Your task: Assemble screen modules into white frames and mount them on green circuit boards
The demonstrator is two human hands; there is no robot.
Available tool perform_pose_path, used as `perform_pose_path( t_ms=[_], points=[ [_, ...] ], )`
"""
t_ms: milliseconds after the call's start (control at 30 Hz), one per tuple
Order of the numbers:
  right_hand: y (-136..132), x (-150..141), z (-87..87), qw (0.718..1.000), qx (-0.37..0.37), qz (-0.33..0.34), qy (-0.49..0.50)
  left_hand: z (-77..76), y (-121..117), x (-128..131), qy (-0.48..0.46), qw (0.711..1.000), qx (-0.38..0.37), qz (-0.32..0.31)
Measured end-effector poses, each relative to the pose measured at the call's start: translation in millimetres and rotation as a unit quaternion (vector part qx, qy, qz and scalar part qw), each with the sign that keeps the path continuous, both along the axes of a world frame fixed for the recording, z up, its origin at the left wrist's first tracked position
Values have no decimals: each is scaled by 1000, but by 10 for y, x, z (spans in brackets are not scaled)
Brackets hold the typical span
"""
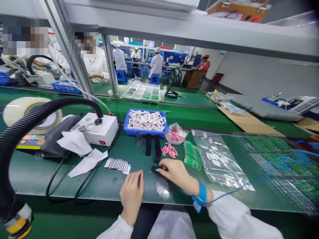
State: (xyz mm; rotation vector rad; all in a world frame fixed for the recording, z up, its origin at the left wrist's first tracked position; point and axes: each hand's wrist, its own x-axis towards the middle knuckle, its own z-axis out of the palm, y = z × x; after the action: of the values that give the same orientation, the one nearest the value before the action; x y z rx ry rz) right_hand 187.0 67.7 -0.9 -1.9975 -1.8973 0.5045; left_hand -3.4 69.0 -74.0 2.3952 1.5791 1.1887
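My right hand (pixel 175 172) pinches a small black piece (pixel 154 168) between thumb and fingers, just above the green mat. Left of it, my left hand (pixel 132 191) rests near the bench edge with fingers pressed together; a dark sliver shows by the thumb, too small to name. Behind the hands lie black strips (pixel 157 149) in short columns. A fanned row of white labels (pixel 117 165) is beyond my left hand. Pink pieces (pixel 169 150) and a stack of green circuit boards (pixel 192 155) lie beyond my right hand.
A blue tray (pixel 146 133) holds many white parts; beside it is a pink-filled bag (pixel 176 132). At left stand a white box (pixel 99 127), a tape roll (pixel 32 116) and a black hose (pixel 37 116). A clear plastic bag (pixel 219 156) lies right. Co-workers sit beyond.
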Motion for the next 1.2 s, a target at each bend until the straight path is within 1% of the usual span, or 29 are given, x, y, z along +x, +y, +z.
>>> perform_pose_path(
  t_ms=[133, 267, 400, 567, 633, 700, 833, 933, 1000, 1067, 1133, 1200],
  points=[
    [-74, -247, -176, 999, 13, -29, -39, 20, -27, 4, -10, 1000, -2, -3],
    [-110, -328, -283, 996, 23, -79, -45, 44, -56, 6, -22, 999, -18, -20],
    [-113, -320, -344, 994, 20, -110, -4, 57, -46, -12, -41, 997, -55, -46],
    [-136, -335, -396, 991, 37, -101, 78, 99, -24, -68, -72, 985, -120, -100],
    [-171, -328, -383, 988, 53, -99, 108, 146, -27, -94, -87, 977, -150, -125],
    [-232, -299, -325, 984, 71, -93, 138, 214, -35, -103, -105, 967, -185, -144],
    [-445, -203, -109, 974, 95, -54, 200, 364, -77, -35, -136, 936, -261, -194],
    [-636, -111, 5, 966, 100, -25, 236, 422, -92, 46, -140, 919, -290, -228],
    [-736, -27, -7, 963, 106, -22, 248, 434, -13, 70, -130, 924, -281, -222],
    [-799, 78, -99, 960, 118, -37, 252, 449, 195, 67, -106, 941, -251, -199],
    [-828, 191, -247, 957, 136, -65, 248, 487, 525, 56, -66, 961, -210, -169],
    [-836, 290, -410, 953, 158, -94, 242, 547, 902, 63, -2, 971, -180, -155]
  ],
)
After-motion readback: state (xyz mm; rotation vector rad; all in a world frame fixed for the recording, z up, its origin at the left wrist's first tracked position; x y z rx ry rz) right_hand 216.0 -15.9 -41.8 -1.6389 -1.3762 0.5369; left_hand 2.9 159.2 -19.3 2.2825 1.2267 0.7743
